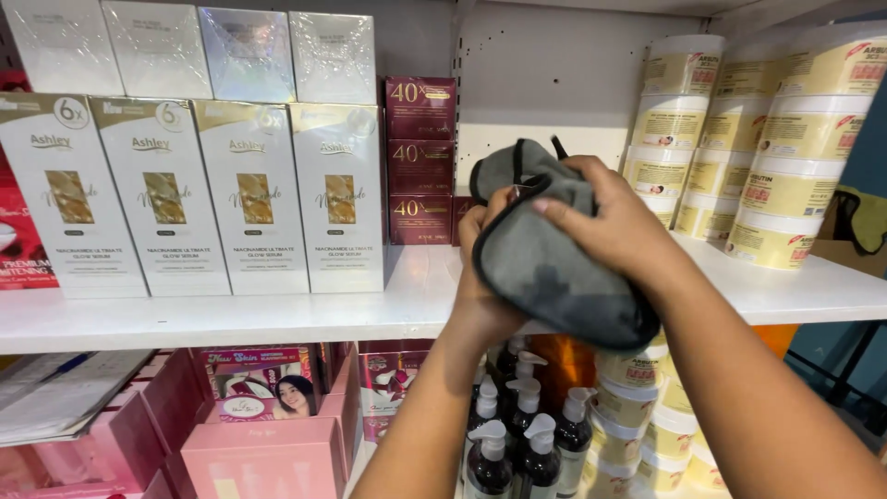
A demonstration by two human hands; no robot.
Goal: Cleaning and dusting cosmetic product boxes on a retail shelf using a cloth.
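The grey cloth (pixel 554 263), edged in black piping, sits in mid-air just in front of the white shelf (pixel 231 319), at the gap between the dark red boxes (pixel 420 157) on the left and the stacked cream jars (pixel 739 148) on the right. It is bunched, and its long axis runs on a slant from upper left, near the back wall, down to lower right, toward the viewer, where its rounded end hangs just past the shelf's front edge.

Both hands are on it. The right hand (pixel 614 222) lies over the top of the cloth, fingers bent and pressing down on the upper fold, so it is grasping the cloth from above and from the right. The left hand (pixel 485 249) comes up from below on the left side; its fingers curl around the cloth's left edge, though most of the palm is hidden behind the fabric. Whether something is wrapped inside the cloth I cannot tell. Neither hand is clearly nearer: the cloth lies between them, the left at its near-left rim, the right across its far upper part.

Further left on the same shelf stands a row of tall white boxes (pixel 208 199), well apart from the cloth. Below the shelf, directly under the hands, dark pump bottles (pixel 517 444) stand next to more cream jars, with pink boxes (pixel 268 453) to the left.
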